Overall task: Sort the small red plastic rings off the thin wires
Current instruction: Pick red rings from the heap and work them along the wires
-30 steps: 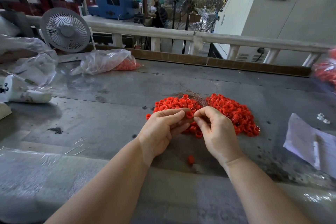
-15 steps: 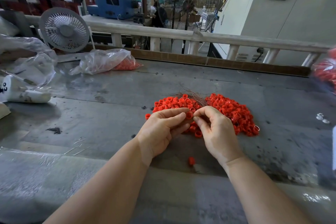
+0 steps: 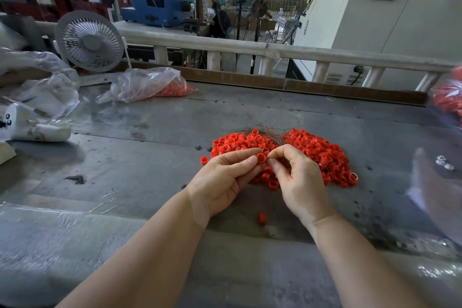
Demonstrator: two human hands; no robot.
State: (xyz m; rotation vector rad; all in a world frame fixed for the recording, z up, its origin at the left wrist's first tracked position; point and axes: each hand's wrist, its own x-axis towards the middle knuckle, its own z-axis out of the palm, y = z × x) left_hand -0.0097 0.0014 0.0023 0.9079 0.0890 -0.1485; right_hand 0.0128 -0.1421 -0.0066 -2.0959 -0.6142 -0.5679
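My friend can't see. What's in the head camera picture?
A left hand and a right hand pinch one small red ring over a pile of red rings and thin wires on a grey table. A white fan stands behind.

Left hand (image 3: 222, 177) pinches a red ring (image 3: 261, 157) at its fingertips; right hand (image 3: 297, 177) just beside it, fingers curled at the ring; both over near edge of red ring pile (image 3: 312, 150) on grey counter (image 3: 150, 157); thin wires (image 3: 265, 132) fan out behind; stray ring (image 3: 261, 216) lies near the wrists.
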